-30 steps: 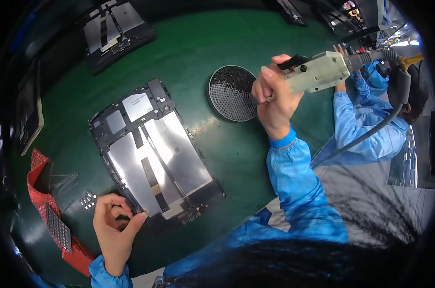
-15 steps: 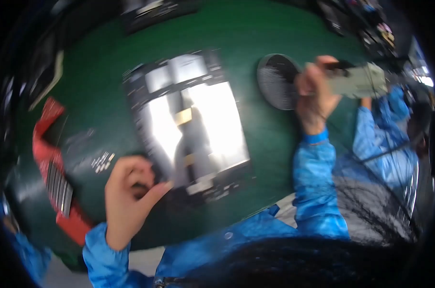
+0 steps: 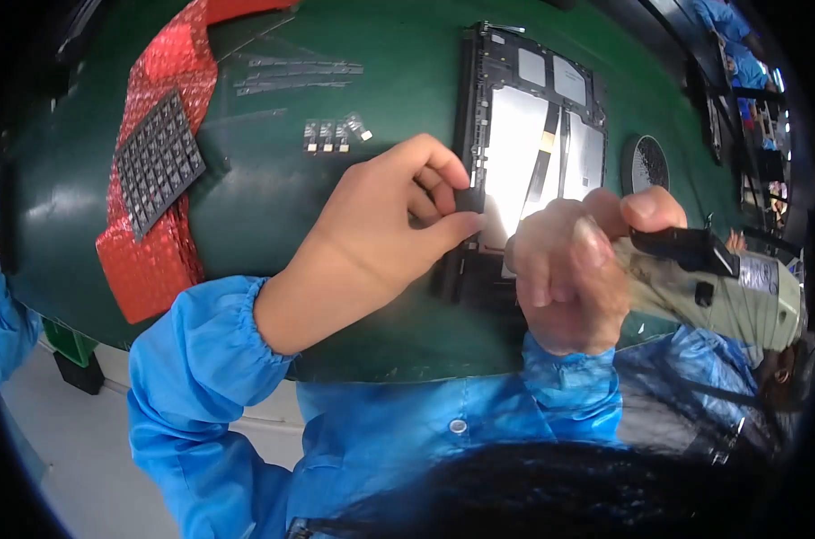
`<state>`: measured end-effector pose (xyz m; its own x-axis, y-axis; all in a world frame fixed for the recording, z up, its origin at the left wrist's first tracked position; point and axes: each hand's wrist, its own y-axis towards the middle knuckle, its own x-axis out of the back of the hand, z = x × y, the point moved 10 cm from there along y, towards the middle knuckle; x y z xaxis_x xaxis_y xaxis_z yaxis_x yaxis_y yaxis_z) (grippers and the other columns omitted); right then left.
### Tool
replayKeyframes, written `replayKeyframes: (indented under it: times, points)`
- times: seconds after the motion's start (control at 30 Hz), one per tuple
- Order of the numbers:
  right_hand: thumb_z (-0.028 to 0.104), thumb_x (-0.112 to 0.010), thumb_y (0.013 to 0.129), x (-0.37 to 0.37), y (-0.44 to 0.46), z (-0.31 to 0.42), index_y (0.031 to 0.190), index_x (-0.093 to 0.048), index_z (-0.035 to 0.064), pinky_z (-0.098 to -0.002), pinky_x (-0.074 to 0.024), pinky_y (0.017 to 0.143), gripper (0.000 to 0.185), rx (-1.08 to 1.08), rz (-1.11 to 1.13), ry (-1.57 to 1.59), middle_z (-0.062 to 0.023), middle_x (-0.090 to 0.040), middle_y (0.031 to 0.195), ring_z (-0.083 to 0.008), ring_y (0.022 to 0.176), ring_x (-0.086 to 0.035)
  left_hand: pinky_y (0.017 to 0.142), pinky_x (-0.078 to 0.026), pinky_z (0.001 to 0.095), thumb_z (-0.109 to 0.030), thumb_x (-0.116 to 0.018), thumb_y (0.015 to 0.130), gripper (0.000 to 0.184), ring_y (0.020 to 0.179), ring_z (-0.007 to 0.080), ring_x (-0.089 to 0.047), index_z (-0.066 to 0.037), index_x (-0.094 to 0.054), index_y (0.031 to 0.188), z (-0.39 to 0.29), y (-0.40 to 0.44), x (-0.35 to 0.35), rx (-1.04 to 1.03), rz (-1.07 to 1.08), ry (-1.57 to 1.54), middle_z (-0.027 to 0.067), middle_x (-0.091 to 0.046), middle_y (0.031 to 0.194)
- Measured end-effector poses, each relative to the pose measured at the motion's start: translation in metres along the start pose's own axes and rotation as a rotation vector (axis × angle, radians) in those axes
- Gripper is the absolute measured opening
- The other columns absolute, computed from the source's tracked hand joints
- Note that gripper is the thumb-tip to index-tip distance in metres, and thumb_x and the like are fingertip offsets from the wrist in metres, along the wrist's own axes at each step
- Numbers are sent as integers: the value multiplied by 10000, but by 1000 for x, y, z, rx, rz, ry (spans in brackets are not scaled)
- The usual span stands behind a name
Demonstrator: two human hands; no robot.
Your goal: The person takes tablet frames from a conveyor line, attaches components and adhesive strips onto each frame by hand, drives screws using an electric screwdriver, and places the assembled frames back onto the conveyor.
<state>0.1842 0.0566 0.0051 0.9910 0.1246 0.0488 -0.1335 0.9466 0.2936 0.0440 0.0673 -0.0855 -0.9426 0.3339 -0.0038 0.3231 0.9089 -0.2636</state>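
Note:
A device chassis with shiny metal plates lies on the green table. My left hand pinches its near left edge between thumb and fingers. In front of the chassis's lower right part, my right hand is closed round a pale green power tool with a black lever. The tool's working tip is hidden. Right of the chassis stands a round dish of small dark parts.
Left on the table lies red bubble wrap with a dark gridded tray on it. Several dark strips and small connector pieces lie nearby. A co-worker's blue sleeve shows at the right.
The view has swung left, so the chassis and dish appear further right. My right hand has come closer to my left hand with the tool. My left hand remains at the chassis edge.

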Motion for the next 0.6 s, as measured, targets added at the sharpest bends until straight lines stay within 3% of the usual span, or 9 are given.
replayKeyframes:
  times: [0.17, 0.33, 0.6]
  points:
    - [40, -555, 929, -6, -3, -9, 1246, -444, 204, -266, -339, 416, 373, -11, -40, -106, 7, -430, 684, -110, 452, -390, 589, -445, 236, -22, -694, 807, 253, 719, 83, -576, -11, -561, 1021, -2, -3, 4, -51, 2, -7, 35, -566, 836]
    - [29, -552, 917, -11, -3, -16, 1246, -444, 202, -252, -337, 407, 387, -42, -59, 88, 11, -421, 680, -100, 454, -354, 594, -453, 245, -13, -674, 798, 246, 705, 89, -570, -1, -563, 1017, -4, -4, 5, -82, -6, -22, 44, -570, 818]
    - [5, -564, 895, -18, 2, -16, 1222, -449, 197, -242, -328, 389, 397, -61, -17, 104, 26, -417, 677, -88, 451, -337, 601, -466, 259, -8, -680, 793, 244, 691, 100, -569, 9, -566, 1008, -4, -3, 6, -97, -17, -26, 55, -580, 821]
